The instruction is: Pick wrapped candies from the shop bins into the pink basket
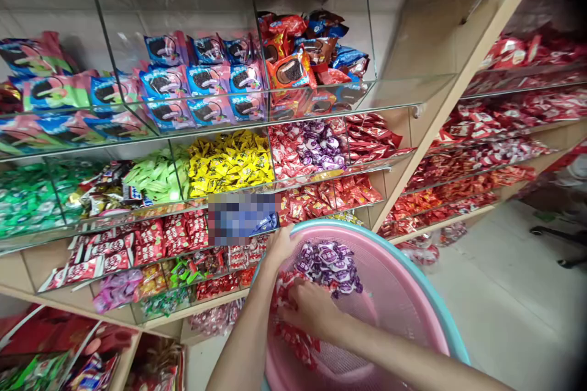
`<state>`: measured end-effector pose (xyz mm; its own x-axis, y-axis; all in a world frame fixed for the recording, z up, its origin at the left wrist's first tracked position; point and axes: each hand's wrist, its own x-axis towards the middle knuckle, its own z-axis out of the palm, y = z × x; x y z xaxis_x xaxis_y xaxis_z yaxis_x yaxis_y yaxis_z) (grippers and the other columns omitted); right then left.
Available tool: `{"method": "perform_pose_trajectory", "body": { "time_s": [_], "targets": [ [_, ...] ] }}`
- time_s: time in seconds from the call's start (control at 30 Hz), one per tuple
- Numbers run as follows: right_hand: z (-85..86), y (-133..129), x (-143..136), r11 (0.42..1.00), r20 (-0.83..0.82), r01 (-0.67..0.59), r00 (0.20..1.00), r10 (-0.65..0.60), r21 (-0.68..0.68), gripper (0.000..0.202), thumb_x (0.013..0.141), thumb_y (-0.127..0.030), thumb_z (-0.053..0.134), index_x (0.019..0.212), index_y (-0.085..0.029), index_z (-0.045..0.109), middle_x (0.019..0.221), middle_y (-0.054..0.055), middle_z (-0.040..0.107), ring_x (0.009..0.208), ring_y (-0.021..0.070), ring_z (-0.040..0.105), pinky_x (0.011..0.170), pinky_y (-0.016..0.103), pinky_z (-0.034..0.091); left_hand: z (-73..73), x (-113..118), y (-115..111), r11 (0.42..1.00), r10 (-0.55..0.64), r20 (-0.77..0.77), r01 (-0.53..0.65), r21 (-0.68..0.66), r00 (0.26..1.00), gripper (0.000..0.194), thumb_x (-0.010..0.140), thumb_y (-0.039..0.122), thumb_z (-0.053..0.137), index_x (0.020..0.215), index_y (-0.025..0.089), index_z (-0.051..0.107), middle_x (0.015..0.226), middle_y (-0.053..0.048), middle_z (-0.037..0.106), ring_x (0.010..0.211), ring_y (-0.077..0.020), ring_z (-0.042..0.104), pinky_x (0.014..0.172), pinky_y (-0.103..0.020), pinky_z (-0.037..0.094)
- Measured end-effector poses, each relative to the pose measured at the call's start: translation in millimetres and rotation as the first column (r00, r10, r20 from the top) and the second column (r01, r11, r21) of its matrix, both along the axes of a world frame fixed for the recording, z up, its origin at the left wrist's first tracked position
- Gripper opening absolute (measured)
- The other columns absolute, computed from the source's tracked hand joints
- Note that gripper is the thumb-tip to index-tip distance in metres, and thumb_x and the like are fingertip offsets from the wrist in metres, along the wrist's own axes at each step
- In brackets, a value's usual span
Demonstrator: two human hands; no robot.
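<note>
A pink mesh basket (389, 269) sits inside a light-blue one (440, 311), both tilted near the shelves. My left hand (280, 244) grips the basket rim at its upper left. Inside, my right hand (309, 308) is down among red-wrapped candies (293, 339), its fingers bent and partly hidden by them; whether any candy is held cannot be made out. Purple and white wrapped candies (332, 266) are heaped just above the right hand, against the basket's far side.
Glass-fronted shelves hold yellow candies (229, 165), green candies (27, 198) and packaged cookies (165, 82). A wooden divider (458, 91) slants at the right, with red packets beyond it. Pale floor (499, 293) and dark chair legs (557, 241) show at the lower right.
</note>
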<state>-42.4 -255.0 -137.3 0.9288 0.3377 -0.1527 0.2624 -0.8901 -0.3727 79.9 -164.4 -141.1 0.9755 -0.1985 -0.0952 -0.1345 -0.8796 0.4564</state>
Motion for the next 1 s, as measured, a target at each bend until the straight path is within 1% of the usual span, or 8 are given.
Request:
{"method": "perform_pose_trajectory", "body": {
  "time_s": [0.13,0.27,0.43,0.63,0.73,0.83,0.93,1.0],
  "targets": [
    [3.6,-18.5,2.3,0.993,0.07,0.054,0.996,-0.062,0.103,0.033,0.083,-0.047,0.049,0.073,-0.019,0.065,0.084,0.005,0.063,0.073,0.018,0.061,0.063,0.027,0.041,-3.7,0.7,-6.9,0.999,-0.027,0.032,0.027,-0.017,0.999,0.049,0.084,0.052,0.045,0.126,0.028,0.05,0.119,-0.006,0.062,0.108,-0.0219,0.057,0.088,-0.028,0.04],
    [16.4,-80.5,23.1,0.937,0.215,0.27,0.924,-0.317,0.221,0.038,0.089,-0.049,0.04,0.088,-0.02,0.064,0.088,0.005,0.062,0.08,0.0175,0.059,0.072,0.027,0.042,-5.4,2.3,-18.6,0.998,-0.065,0.062,0.065,0.001,0.996,0.048,0.083,0.051,0.045,0.126,0.028,0.051,0.118,-0.007,0.062,0.107,-0.0233,0.058,0.088,-0.031,0.041],
    [27.6,-172.9,62.6,0.822,0.45,0.569,0.734,-0.508,-0.001,0.044,0.087,-0.05,0.043,0.109,-0.016,0.06,0.105,0.014,0.06,0.103,0.0285,0.053,0.085,0.037,0.04,6.5,0.0,-59.2,0.986,-0.164,0.087,0.161,0.043,0.983,0.043,0.083,0.05,0.045,0.118,0.029,0.057,0.109,-0.007,0.066,0.098,-0.0243,0.061,0.081,-0.032,0.044],
    [7.7,-230.5,78.7,0.702,0.008,0.706,0.705,-0.709,-0.092,0.069,0.09,-0.059,0.018,0.088,-0.012,0.068,0.095,0.02,0.067,0.095,0.0283,0.062,0.079,0.034,0.044,7.0,-6.4,-114.0,0.952,-0.304,0.106,0.305,0.002,0.947,0.049,0.081,0.051,0.047,0.124,0.028,0.054,0.112,-0.009,0.065,0.103,-0.0272,0.06,0.085,-0.036,0.044],
    [0.8,-237.0,71.4,0.672,0.005,0.737,0.674,-0.739,-0.069,0.076,0.088,-0.062,0.011,0.087,-0.012,0.068,0.096,0.021,0.067,0.097,0.0292,0.063,0.081,0.036,0.044,2.4,-3.4,-122.4,0.939,-0.334,0.069,0.338,-0.06,0.94,0.047,0.08,0.049,0.049,0.121,0.027,0.056,0.111,-0.008,0.065,0.102,-0.0257,0.06,0.086,-0.035,0.044],
    [2.8,-235.0,66.3,0.635,0.017,0.772,0.636,-0.772,-0.037,0.082,0.084,-0.068,0.008,0.086,-0.014,0.068,0.097,0.021,0.067,0.099,0.0312,0.062,0.082,0.039,0.044,22.8,-2.6,-123.7,0.904,-0.356,0.102,0.37,-0.215,0.929,0.041,0.079,0.043,0.055,0.115,0.024,0.06,0.111,-0.008,0.064,0.104,-0.0231,0.058,0.09,-0.033,0.043],
    [6.6,-229.8,66.6,0.64,0.037,0.768,0.64,-0.768,-0.014,0.082,0.083,-0.07,0.006,0.082,-0.016,0.068,0.093,0.018,0.069,0.096,0.03,0.063,0.082,0.039,0.044,79.0,-22.8,-118.9,0.729,-0.346,0.342,0.48,-0.489,0.874,0.031,0.08,0.037,0.056,0.104,0.019,0.064,0.11,-0.009,0.061,0.108,-0.0217,0.053,0.096,-0.035,0.039],
    [7.4,-225.9,68.5,0.655,0.06,0.755,0.655,-0.753,-0.013,0.08,0.084,-0.069,0.009,0.083,-0.016,0.069,0.091,0.017,0.07,0.093,0.0281,0.064,0.081,0.037,0.045,122.4,-51.0,-109.9,0.44,-0.391,0.422,0.568,-0.695,0.818,0.027,0.085,0.039,0.049,0.099,0.021,0.063,0.104,-0.006,0.061,0.1,-0.0184,0.056,0.089,-0.033,0.044]
  ]
}}
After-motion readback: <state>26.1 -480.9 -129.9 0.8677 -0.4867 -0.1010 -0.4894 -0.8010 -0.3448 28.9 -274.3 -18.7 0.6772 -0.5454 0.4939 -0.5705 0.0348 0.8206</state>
